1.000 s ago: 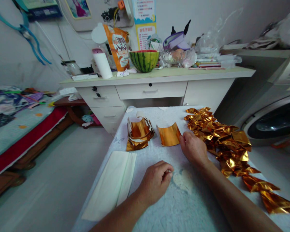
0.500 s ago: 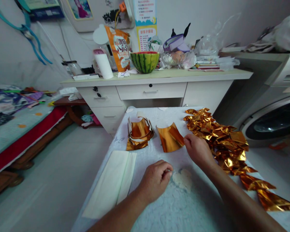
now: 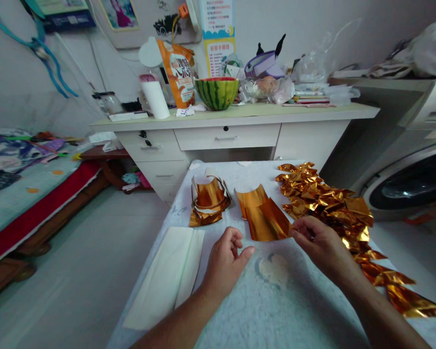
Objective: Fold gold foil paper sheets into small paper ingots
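My right hand (image 3: 316, 242) pinches the right corner of a curved gold foil sheet (image 3: 269, 220). Part of that sheet overlaps another gold sheet (image 3: 249, 198) lying behind it. To the left, my left hand (image 3: 227, 259) is held over the cloth with thumb and fingers apart and nothing between them. Beyond it stands a curled bundle of gold sheets (image 3: 209, 198). A folded stack of pale paper (image 3: 160, 274) lies to the left of my left hand. Many twisted gold foil pieces (image 3: 323, 201) are heaped along the table's right side.
The table has a pale patterned cloth (image 3: 276, 315). Behind it is a white desk (image 3: 227, 138) bearing a watermelon half (image 3: 217, 93), an orange bag (image 3: 178, 72) and a paper roll (image 3: 155, 99). A washing machine (image 3: 407, 145) stands at right, a bed (image 3: 39, 198) at left.
My right hand has moved toward me and slightly right, drawing a gold sheet partly off the one beneath. The fingers of my left hand have opened.
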Tool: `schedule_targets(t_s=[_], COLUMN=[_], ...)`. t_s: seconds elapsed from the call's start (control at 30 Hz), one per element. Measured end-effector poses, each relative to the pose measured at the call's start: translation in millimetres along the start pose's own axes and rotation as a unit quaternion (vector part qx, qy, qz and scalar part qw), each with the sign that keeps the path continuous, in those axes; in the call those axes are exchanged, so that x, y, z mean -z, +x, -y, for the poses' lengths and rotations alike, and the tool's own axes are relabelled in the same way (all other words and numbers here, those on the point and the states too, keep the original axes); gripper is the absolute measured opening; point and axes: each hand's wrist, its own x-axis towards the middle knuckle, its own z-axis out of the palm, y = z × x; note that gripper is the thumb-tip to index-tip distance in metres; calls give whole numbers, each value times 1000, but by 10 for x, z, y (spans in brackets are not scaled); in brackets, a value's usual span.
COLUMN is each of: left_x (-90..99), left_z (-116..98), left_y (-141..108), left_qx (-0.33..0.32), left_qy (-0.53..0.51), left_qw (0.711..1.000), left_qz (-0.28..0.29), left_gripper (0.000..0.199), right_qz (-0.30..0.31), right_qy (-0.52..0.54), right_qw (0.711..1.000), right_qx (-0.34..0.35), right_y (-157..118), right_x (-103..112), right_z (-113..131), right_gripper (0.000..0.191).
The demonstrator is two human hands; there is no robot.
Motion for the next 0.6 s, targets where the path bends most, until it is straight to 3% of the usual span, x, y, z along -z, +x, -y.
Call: schedule_targets(t_s=[0.13, 0.37, 0.47, 0.6], left_x=[-8, -15, -3, 29], left_z=[33, 20, 4, -19], left_y=[43, 72, 95, 120], left_qx=[15, 48, 62, 65], left_qy=[-3, -95, -140, -133], left_qw=[1000, 994, 988, 989], left_qz=[-21, -10, -7, 5], left_gripper=[39, 59, 56, 37], right_qz=[32, 108, 128, 134], right_qy=[120, 271, 294, 335], right_qw=[992, 957, 947, 932], right_qx=[37, 10, -8, -40], right_y=[-51, -66, -82, -77], right_x=[30, 85, 84, 34], right_z=[-42, -99, -110, -150], right_gripper=[17, 28, 29, 27])
